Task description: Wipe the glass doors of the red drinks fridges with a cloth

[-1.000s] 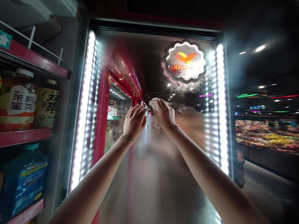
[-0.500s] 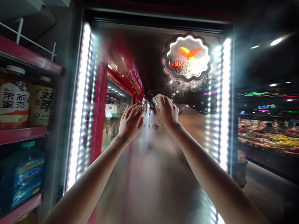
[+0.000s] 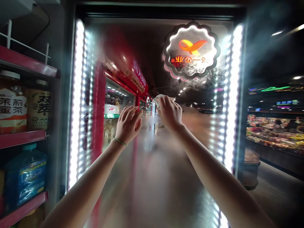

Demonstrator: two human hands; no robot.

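Note:
A tall glass door (image 3: 152,177), fogged over its lower part, stands in front of me between two bright light strips. Against the glass, my right hand (image 3: 169,110) is closed on a crumpled white cloth (image 3: 159,100). To its left, my left hand (image 3: 129,125) is raised at the glass with fingers outstretched and nothing in it; a thin green band circles its wrist. The glass is clearer around and above the hands. A lit scalloped sign (image 3: 191,50) with an orange emblem and reversed lettering hangs at the upper right of the door.
On the left, red-edged shelves (image 3: 22,137) hold bottled drinks (image 3: 13,101) and a large blue bottle (image 3: 28,172). A light strip (image 3: 77,104) runs down the door's left side. Beyond its right edge are a round bin-like container (image 3: 251,167) and a produce display (image 3: 275,129).
My view has shifted slightly, so the door frame looks larger and nearer. My left hand has moved a little left; the right hand keeps the cloth at nearly the same spot.

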